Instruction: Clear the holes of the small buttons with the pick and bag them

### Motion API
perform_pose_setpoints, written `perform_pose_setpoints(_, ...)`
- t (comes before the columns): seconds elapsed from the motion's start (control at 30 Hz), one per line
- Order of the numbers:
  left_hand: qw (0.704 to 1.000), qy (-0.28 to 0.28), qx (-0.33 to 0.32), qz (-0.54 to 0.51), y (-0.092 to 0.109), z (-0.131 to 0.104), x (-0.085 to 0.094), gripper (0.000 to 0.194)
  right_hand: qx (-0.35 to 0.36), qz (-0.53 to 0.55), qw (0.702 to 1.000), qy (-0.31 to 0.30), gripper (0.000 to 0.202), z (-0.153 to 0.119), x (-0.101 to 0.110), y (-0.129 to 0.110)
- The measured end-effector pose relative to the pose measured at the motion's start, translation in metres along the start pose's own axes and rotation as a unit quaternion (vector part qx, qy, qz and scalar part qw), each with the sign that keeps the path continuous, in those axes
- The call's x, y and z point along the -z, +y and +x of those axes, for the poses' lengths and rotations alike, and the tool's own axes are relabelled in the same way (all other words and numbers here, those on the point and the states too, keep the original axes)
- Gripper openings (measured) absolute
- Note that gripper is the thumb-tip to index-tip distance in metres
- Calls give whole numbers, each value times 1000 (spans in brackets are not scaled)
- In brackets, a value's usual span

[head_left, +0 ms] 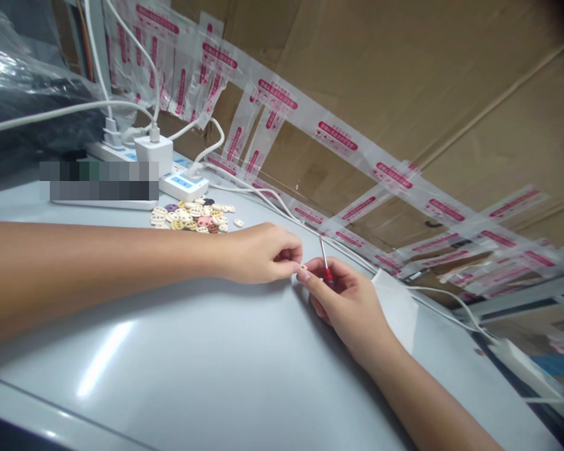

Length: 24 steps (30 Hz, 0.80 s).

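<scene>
My left hand (267, 254) reaches in from the left, thumb and fingertips pinched together. At its fingertips is a small whitish button-like piece (303, 268), mostly hidden, which the thumb and forefinger of my right hand (350, 304) also pinch. Within the curled fingers of my right hand sits a small screwdriver (328, 274) with a red handle, its thin metal shaft pointing up. Behind my left forearm lies a pile of small oval button-like pieces with holes (192, 215), cream, yellow, pink, brown, purple and black. One cream piece (238, 223) lies apart from the pile.
The pale grey tabletop (192, 363) runs up to a taped cardboard wall (380, 94). White power strips (185, 186) with a plugged-in charger (154, 153) and cables stand at the back left. Dark plastic-wrapped material (28, 113) is at far left; white paper (397, 307) lies behind my right hand.
</scene>
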<state>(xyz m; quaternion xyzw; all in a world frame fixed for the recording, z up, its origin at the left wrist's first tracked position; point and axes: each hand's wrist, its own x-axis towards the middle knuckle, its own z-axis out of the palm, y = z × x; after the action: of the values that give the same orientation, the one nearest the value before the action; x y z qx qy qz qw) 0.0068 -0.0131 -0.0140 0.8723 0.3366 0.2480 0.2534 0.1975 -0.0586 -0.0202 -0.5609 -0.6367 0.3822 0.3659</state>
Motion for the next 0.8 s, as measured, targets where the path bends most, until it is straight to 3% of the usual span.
perform_pose_setpoints(0.3,993,22,-95,73,-7,-2,-8,14,18,-74,997,9,28,-1,0,3)
perform_pose_setpoints(0.47,989,15,-116,86,-7,-1,-9,13,33,-107,994,0,26,1,2,8)
perform_pose_setpoints(0.67,996,17,-65,53,-4,-3,-8,14,-1,-57,998,21,30,-1,-2,1)
perform_pose_setpoints(0.8,999,-13,30,-22,-3,-1,-1,17,-23,7,1000,17,33,0,-1,1)
